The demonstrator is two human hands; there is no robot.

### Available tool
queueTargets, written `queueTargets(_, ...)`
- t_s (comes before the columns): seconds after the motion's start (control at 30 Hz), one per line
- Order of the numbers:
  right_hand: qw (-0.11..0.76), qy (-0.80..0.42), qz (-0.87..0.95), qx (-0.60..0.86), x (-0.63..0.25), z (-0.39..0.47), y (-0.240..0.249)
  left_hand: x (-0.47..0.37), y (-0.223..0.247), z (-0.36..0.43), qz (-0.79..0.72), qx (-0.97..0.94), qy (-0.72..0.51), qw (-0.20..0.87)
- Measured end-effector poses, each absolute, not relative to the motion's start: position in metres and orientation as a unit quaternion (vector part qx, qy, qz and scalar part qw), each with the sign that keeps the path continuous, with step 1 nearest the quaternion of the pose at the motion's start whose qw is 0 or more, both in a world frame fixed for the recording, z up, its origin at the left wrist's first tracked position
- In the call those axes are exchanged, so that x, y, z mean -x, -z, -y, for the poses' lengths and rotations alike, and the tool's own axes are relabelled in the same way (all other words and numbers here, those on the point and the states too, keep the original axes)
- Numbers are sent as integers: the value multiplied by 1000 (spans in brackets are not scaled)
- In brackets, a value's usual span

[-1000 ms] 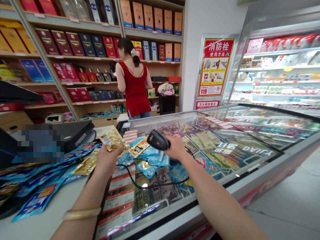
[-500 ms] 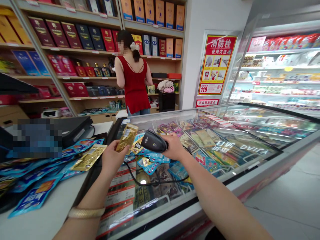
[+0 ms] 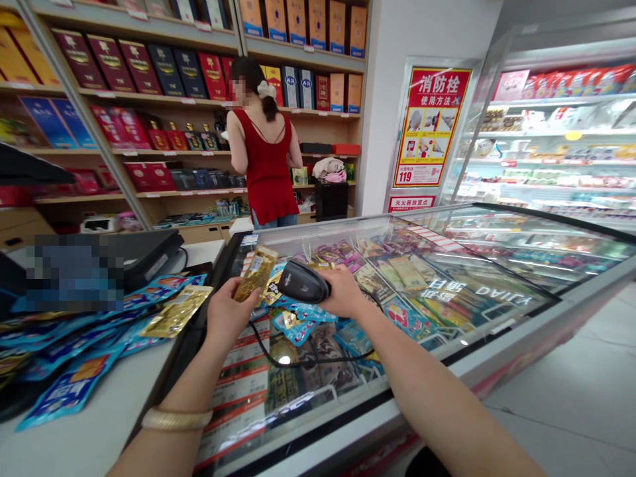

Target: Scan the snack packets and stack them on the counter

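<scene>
My left hand (image 3: pixel 227 311) pinches a gold packet (image 3: pixel 257 270) by its lower end, tilted, with a white label facing up. Just to the right, my right hand (image 3: pixel 344 291) is wrapped round a black handheld scanner (image 3: pixel 302 281), whose head points left toward the packet without touching it. A black cable (image 3: pixel 308 364) loops below the scanner over the freezer's glass top. Beneath and behind the scanner lie blue packets (image 3: pixel 297 330) with gold patches. Another gold packet (image 3: pixel 177 311) rests on the blue packets piled at the left.
A glass-topped freezer (image 3: pixel 497 328) stretches to the right. On the white counter (image 3: pixel 104 404) at left lie many blue packets (image 3: pixel 74 391) beside a black device (image 3: pixel 149 255). A person in a red top (image 3: pixel 268 159) stands by shelves of boxes. A lit cooler (image 3: pixel 561 142) stands back right.
The gold packet in my left hand has shifted slightly right, its label now more visible. The scanner in my right hand has moved slightly left.
</scene>
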State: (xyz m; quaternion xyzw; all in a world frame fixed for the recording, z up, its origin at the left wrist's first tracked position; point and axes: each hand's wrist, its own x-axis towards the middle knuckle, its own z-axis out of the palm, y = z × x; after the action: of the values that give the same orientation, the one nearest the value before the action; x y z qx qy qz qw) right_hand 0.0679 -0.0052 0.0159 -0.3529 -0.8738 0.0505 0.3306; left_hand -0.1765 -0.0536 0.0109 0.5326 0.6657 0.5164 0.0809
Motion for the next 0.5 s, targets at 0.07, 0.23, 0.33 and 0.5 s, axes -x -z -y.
queueTargets(0.07,327,-49,874,356,-68,5,-15,177,-11,54,-666,-530,-519,82)
queueTargets(0.23,331,-42,872,360,-69,2,-13,179,-9,52,-668,-515,-528,99)
queueTargets(0.33,347,-30,857,380,-72,-2,-12,177,-8,51,-663,-487,-557,114)
queueTargets(0.5,390,-2,799,458,-84,-10,-13,158,-10,52,-611,-415,-627,248)
